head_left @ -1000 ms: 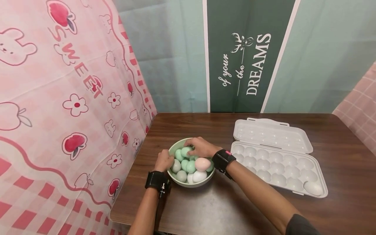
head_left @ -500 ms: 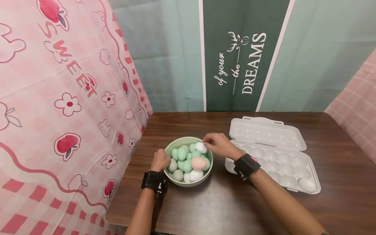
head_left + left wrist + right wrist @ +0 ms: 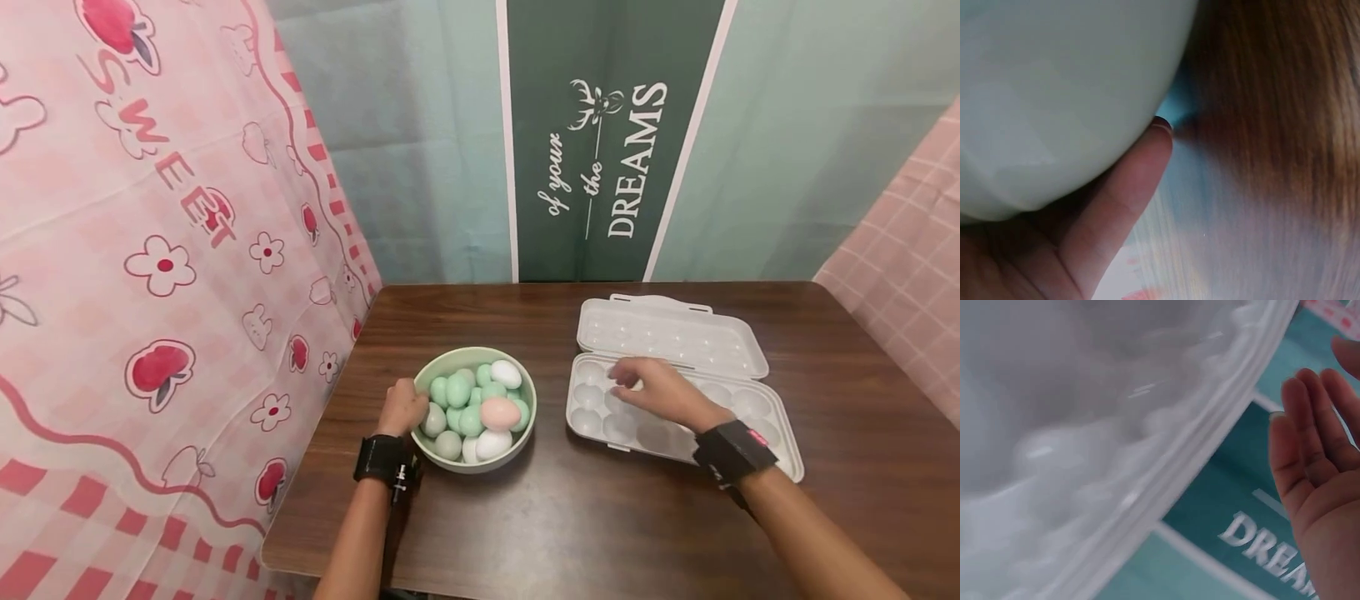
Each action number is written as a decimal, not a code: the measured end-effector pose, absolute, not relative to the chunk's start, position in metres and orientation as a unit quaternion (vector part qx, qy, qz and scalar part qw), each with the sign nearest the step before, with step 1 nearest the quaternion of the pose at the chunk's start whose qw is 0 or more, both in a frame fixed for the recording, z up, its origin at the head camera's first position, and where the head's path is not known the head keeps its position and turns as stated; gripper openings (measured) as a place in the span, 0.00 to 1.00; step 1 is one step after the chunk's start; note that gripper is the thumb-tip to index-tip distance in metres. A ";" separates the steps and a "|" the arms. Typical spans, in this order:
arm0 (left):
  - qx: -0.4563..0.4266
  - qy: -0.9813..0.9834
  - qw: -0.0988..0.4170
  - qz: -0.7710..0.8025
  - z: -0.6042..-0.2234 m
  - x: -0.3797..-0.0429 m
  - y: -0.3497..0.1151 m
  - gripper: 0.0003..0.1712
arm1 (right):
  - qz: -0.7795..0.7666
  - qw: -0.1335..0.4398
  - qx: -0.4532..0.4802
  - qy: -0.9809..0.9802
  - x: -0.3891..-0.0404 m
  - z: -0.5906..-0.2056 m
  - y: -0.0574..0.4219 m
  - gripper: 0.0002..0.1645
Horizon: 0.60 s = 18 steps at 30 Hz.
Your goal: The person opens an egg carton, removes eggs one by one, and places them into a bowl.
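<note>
On the left of the table, a pale green bowl [image 3: 475,468] holds several eggs in mint green, grey-green, white and pink. My left hand [image 3: 402,408] grips the bowl's left rim; in the left wrist view one finger [image 3: 1125,194] lies along the bowl's outer wall. A white egg [image 3: 506,374] lies by the right rim, with a pink egg [image 3: 499,413] in front of it. My right hand [image 3: 663,396] hovers over a white egg carton [image 3: 587,427] with rounded cups. Its fingers are loosely bent and hold nothing in the right wrist view. The hand and wrist hide several cups.
The carton's lid [image 3: 678,337] is folded back behind the cups. Bare brown wooden table [image 3: 551,492] lies between bowl and carton and in front of them. A green curtain [image 3: 420,167] hangs at the back, a pink patterned cloth [image 3: 172,333] on the left.
My right hand has left the bowl and moved right to above the carton. The white egg it was touching stays in the bowl. My left hand keeps its hold on the rim.
</note>
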State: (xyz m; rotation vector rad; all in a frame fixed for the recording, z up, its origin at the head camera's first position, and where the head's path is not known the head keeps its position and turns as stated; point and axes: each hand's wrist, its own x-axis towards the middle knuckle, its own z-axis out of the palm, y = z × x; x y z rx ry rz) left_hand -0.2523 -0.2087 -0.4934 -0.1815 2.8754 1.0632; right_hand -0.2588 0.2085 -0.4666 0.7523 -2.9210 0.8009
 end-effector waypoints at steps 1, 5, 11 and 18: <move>-0.060 0.936 0.036 0.346 -0.494 -0.252 -0.210 0.16 | 0.251 0.009 0.229 -0.940 -0.256 -0.468 0.217 0.11; -0.062 0.934 0.040 0.349 -0.495 -0.251 -0.214 0.14 | 0.230 0.016 0.201 -0.952 -0.243 -0.473 0.248 0.10; -0.056 0.932 0.037 0.355 -0.495 -0.251 -0.215 0.12 | 0.192 0.040 0.175 -0.965 -0.219 -0.475 0.291 0.09; -0.047 0.932 0.038 0.359 -0.494 -0.254 -0.211 0.13 | 0.139 0.083 0.158 -0.974 -0.188 -0.482 0.335 0.18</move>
